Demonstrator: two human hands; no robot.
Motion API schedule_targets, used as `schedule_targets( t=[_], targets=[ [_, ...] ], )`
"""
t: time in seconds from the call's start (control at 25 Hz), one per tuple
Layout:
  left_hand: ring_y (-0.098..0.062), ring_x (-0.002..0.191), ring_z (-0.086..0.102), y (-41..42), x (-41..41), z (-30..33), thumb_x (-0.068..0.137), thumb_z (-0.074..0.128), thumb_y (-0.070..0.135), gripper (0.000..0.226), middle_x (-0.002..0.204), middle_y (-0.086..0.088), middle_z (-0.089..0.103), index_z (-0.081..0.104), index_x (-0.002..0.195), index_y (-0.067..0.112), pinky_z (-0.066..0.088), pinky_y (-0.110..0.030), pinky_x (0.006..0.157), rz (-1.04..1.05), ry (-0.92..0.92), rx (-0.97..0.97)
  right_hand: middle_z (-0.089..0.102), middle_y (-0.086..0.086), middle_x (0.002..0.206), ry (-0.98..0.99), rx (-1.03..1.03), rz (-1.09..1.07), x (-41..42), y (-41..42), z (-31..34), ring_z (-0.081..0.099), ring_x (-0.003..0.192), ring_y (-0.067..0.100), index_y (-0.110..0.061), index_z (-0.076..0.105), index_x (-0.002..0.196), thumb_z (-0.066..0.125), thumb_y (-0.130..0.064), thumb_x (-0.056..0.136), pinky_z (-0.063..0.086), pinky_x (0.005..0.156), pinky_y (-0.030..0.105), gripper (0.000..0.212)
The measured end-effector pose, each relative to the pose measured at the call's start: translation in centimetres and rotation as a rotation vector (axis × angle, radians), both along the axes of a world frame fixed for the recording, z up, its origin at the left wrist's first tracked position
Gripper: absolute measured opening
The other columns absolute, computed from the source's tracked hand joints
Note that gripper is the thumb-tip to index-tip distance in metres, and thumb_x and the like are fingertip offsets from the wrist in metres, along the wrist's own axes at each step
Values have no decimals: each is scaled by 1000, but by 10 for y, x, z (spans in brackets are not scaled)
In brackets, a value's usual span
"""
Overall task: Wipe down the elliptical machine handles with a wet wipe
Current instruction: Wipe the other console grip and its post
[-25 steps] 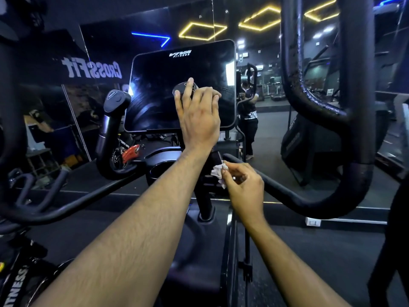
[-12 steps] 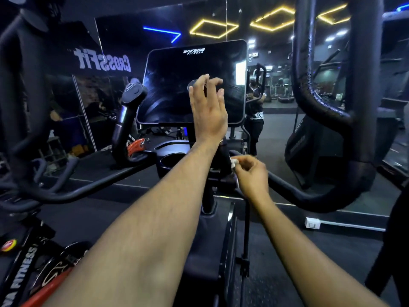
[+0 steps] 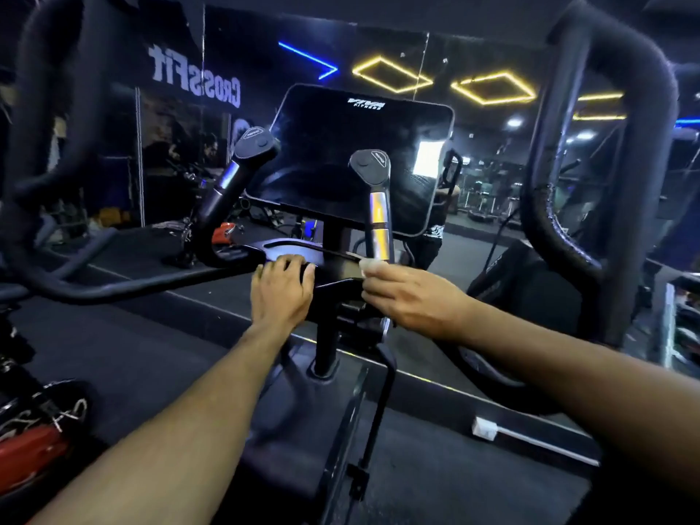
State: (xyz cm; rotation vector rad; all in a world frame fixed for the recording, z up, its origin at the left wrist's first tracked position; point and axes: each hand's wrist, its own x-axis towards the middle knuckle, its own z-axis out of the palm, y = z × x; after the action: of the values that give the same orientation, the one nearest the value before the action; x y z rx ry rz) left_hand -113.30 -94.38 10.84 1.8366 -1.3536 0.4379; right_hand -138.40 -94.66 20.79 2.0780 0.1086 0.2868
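Centre of frame: the left hand (image 3: 282,293) lies flat, fingers extended, on the black console tray (image 3: 333,265). Just to its right, the right hand (image 3: 411,297) pinches a white wet wipe (image 3: 369,266) at its fingertips, against the base of the right inner handle (image 3: 378,210). The left inner handle (image 3: 235,183) stands untouched, upper left of the hands. Hands apart.

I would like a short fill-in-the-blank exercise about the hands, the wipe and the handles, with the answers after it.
1. The wet wipe is pinched by the ____ hand.
2. The left hand rests on the black ____ below the screen.
3. The wipe is at the base of the ____ short handle.

Answers: right; tray; right
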Motion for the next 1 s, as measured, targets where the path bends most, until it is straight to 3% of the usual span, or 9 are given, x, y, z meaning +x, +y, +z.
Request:
schedule_targets(
  t=[0.12, 0.24, 0.32, 0.44, 0.6, 0.72, 0.84, 1.0],
  targets=[
    [-36, 100, 66, -7, 4, -7, 102, 29, 44, 52, 111, -8, 73, 72, 105, 15, 49, -52, 97, -13, -21, -36, 64, 16, 113, 231, -76, -90, -4, -2, -12, 55, 122, 37, -1, 67, 107, 38, -1, 103, 35, 116, 45, 29],
    [-33, 110, 63, -8, 6, -11, 103, 27, 43, 52, 118, -8, 71, 71, 109, 16, 44, -58, 104, -21, -18, -60, 63, 10, 99, 267, -33, -155, 18, 7, 21, 59, 104, 31, -6, 67, 98, 33, -4, 101, 40, 110, 45, 34],
    [-33, 112, 62, -8, 4, -10, 104, 26, 42, 51, 121, -9, 70, 70, 110, 16, 43, -59, 106, -28, -5, -71, 64, 9, 97, 246, -14, -136, 23, 6, 40, 61, 102, 31, -6, 67, 97, 31, -4, 101, 31, 118, 46, 36],
    [-33, 112, 62, -5, 5, -13, 105, 27, 41, 51, 117, -8, 70, 71, 108, 15, 42, -59, 108, -37, -8, -86, 68, 11, 108, 268, -68, -138, 5, -6, 7, 59, 116, 31, -5, 71, 104, 40, -5, 101, 17, 125, 46, 31],
    [-32, 113, 62, -3, 3, -11, 107, 32, 37, 46, 113, -7, 70, 72, 107, 14, 39, -61, 113, -51, 13, -83, 70, 11, 115, 338, -48, -102, -8, -7, -11, 55, 123, 30, -7, 72, 109, 53, -11, 98, 17, 124, 47, 22],
    [-33, 115, 60, -5, 3, -14, 108, 41, 31, 35, 114, -7, 69, 72, 108, 13, 36, -62, 116, -56, 9, -107, 69, 11, 110, 181, 77, -52, 6, 5, 35, 59, 109, 30, -4, 69, 113, 36, -16, 105, 41, 105, 40, 37],
    [-33, 113, 60, -6, 3, -14, 107, 37, 32, 38, 112, -7, 69, 71, 107, 14, 35, -62, 116, -53, 6, -120, 64, 12, 108, -127, 276, -106, 14, -2, 85, 59, 97, 28, -6, 71, 111, 52, -12, 100, 54, 81, 40, 23],
    [-32, 112, 61, -3, 2, -11, 105, 27, 37, 50, 111, -7, 69, 71, 106, 15, 37, -60, 116, -47, 8, -92, 59, 14, 103, -446, 427, -140, 23, -9, 83, 59, 86, 27, -2, 72, 105, 55, -12, 96, 57, 75, 44, 21]
  ],
)
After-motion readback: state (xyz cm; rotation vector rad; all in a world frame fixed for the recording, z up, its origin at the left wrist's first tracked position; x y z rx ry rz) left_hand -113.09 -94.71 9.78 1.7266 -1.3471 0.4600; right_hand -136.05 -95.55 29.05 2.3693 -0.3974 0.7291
